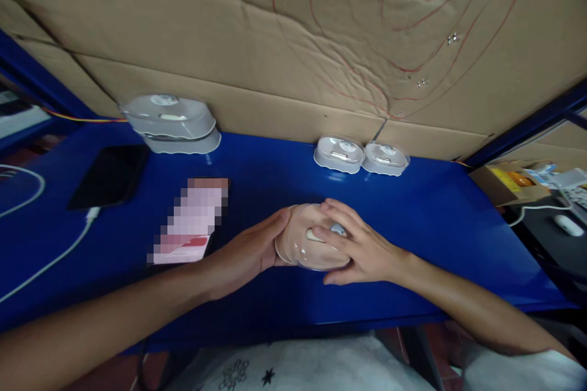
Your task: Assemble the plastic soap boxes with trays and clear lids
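Note:
Between my two hands, over the front part of the blue table, is a pinkish container [302, 249] with a clear lid, a pale handle and a round sticker. My left hand [263, 244] grips its left end, thumb on top and the other fingers mostly hidden beneath or behind it. Over the lid's right side lies my right hand [355, 244], its fingers spread around the handle and sticker and holding that end. The container's underside is hidden.
Two small clear-lidded containers [339, 154] stand at the back by the cardboard wall [206, 43]. Larger stacked ones [172, 124] are at the back left. A black phone [110, 176] with a white cable and a lit phone [195, 220] lie left on the blue table [413, 220].

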The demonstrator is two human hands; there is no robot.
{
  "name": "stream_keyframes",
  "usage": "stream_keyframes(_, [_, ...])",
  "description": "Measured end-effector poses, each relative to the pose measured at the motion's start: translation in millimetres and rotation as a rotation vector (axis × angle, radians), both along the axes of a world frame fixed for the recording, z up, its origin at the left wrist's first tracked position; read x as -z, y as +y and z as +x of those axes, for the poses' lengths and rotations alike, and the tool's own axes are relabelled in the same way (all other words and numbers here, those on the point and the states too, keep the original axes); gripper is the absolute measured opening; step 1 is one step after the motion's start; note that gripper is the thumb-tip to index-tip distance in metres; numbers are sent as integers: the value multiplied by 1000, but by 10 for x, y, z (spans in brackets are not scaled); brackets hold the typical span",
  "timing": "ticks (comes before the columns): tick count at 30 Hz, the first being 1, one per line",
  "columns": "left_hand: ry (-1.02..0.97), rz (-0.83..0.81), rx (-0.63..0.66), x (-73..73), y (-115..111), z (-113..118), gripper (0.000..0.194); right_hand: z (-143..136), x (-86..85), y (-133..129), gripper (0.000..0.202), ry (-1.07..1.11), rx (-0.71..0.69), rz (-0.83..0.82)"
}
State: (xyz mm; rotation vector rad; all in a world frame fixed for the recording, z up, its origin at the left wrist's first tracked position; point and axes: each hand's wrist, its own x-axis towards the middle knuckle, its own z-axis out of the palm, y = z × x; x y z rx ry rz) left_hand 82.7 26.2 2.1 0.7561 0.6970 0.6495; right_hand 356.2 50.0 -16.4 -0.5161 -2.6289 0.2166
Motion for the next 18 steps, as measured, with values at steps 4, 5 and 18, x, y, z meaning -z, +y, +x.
stream_keyframes(4, [44, 15, -4, 23, -9, 3, 62, 18, -38, 12, 101, -15, 5, -118])
stream_keyframes(5, [50, 21, -13, 28, -13, 3, 61, 25, -43, 13, 100, -28, 7, -135])
stream_keyframes(18, [117, 81, -72, -83, -70, 9, 60, 21, 17, 32, 102, 11, -33, 64])
